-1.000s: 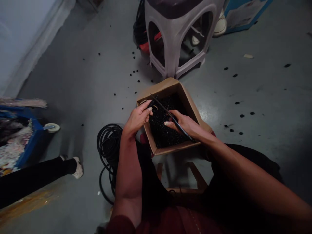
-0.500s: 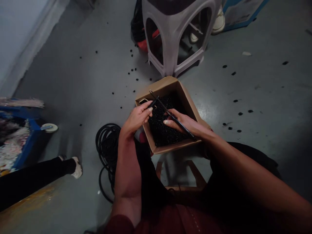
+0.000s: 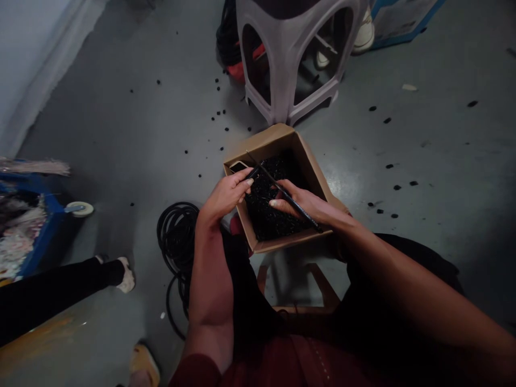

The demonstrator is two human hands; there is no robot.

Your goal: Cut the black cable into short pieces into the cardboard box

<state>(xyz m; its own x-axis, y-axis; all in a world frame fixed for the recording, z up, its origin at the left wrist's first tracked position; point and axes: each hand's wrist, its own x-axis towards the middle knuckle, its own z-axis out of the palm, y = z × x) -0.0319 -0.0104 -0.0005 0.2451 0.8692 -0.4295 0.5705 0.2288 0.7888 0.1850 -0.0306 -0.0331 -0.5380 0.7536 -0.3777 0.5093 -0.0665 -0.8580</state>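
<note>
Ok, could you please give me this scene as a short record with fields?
Holder: cardboard box, open, filled with small black pieces
Left: left hand pinches a short black piece by the box's left rim
Right: right hand grips a thin black rod slanting across the box
Floor: black cable coil, scattered black bits, white plastic stool
Others: a person's leg at left

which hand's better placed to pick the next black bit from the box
Left, probably: the left hand is at the box rim pinching only a small piece; the right hand has its grip full with the thin rod.
</note>
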